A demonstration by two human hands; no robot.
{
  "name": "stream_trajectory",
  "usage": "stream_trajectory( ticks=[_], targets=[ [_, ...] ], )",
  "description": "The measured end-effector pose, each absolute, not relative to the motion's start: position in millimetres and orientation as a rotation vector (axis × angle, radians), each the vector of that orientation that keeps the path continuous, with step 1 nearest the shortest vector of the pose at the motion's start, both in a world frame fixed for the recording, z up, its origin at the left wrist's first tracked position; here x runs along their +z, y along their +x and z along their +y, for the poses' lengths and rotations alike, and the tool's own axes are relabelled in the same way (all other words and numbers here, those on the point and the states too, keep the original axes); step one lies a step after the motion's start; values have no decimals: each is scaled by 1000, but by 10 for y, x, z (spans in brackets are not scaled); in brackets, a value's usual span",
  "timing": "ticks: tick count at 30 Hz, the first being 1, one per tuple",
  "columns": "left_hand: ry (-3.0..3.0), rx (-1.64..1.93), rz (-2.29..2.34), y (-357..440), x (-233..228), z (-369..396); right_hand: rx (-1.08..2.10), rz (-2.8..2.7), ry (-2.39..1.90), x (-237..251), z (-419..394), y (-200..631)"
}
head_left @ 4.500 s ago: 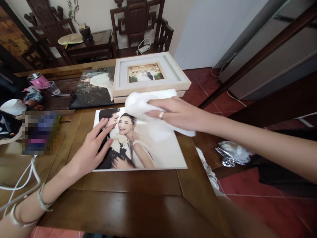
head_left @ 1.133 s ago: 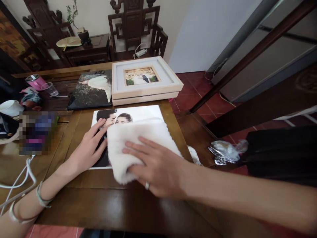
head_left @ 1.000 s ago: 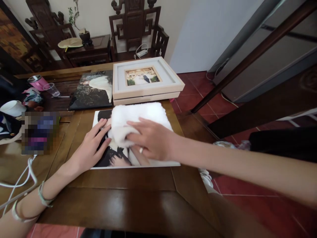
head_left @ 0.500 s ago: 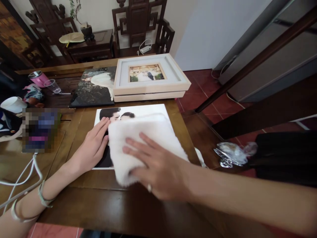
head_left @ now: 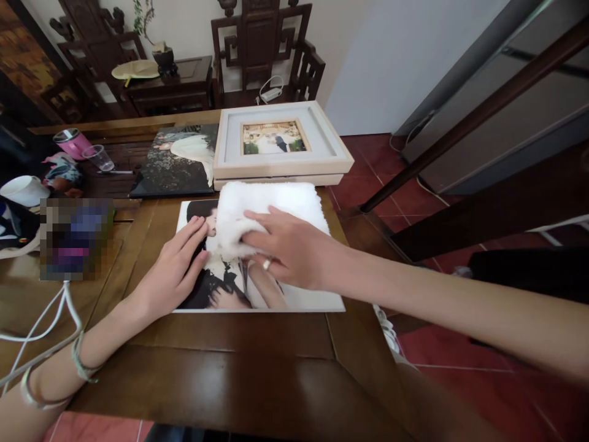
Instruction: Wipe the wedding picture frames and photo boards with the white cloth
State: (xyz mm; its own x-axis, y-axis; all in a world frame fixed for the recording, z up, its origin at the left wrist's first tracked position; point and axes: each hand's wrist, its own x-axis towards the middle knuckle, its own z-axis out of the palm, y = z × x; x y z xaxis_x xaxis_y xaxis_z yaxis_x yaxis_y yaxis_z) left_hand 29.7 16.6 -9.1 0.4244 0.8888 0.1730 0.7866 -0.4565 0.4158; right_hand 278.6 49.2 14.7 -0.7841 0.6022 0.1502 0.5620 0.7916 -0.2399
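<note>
A glossy photo panel [head_left: 313,298] lies flat on the wooden table, printed with people in black and white clothing. My left hand [head_left: 171,273] rests on its left side, fingers stretched out and held together, holding nothing. Bunched under my right hand [head_left: 294,250] is a fluffy white cloth [head_left: 273,197], pressed against the panel's upper part. The fingers of that hand curl into the cloth's folds. Covered by the cloth is much of the panel's top half; the picture's lower middle shows.
Behind the panel lie stacked pale wooden photo frames [head_left: 331,162] and a dark photo panel [head_left: 172,175]. To the left are a phone-like blurred item [head_left: 76,239], white cables [head_left: 69,307], a white cup [head_left: 25,190], a clear plastic cup [head_left: 99,158] and a pink mug [head_left: 72,144].
My right hand has moved the cloth away from me, up the panel, uncovering its lower part. The cloth is now more bunched. My left hand has stayed in place.
</note>
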Motion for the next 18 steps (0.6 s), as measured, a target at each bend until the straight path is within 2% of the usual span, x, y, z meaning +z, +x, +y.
stream_trajectory(
  ticks=[4, 8, 14, 18],
  targets=[
    [2319, 803, 1438, 314, -35, 164, 260, -2750, -969, 184, 590, 2524],
    [2215, 1020, 1425, 297, -34, 168, 269, -2855, -684, 197, 500, 2366],
    [2193, 1032, 1420, 283, -71, 177, 461, -2948, -238, 221, 112, 2550],
    [2212, 985, 1412, 301, -61, 165, 671, -2907, -122, 282, -24, 2813]
  ],
)
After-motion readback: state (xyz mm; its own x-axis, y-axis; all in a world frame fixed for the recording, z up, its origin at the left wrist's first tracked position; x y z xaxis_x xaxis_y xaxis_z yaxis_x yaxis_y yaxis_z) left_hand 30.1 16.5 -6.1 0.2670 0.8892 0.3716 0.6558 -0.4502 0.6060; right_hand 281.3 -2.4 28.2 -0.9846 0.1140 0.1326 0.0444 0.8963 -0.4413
